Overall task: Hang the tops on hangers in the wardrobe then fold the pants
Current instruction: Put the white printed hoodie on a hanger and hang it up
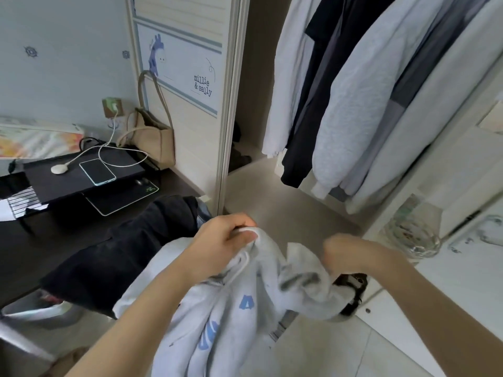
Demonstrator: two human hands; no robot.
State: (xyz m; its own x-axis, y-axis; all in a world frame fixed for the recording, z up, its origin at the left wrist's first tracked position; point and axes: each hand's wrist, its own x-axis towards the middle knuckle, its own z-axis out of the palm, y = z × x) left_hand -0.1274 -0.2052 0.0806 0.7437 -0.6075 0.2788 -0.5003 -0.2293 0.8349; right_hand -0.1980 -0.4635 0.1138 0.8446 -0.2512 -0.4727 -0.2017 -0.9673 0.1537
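Left hand [221, 244] and right hand [351, 255] both gripping the soft, floppy hoodie [231, 308] at its neckline; likely sagging unless held there.

Two bare forearms reach in from the lower edge, with no sleeve, cuff, watch or bracelet showing on either. The left hand [223, 240] is sharp enough to show plain, unpainted nails and no rings. The right hand [351, 254] is smeared by motion blur, so it seems equally unadorned, though its fingers cannot be made out.
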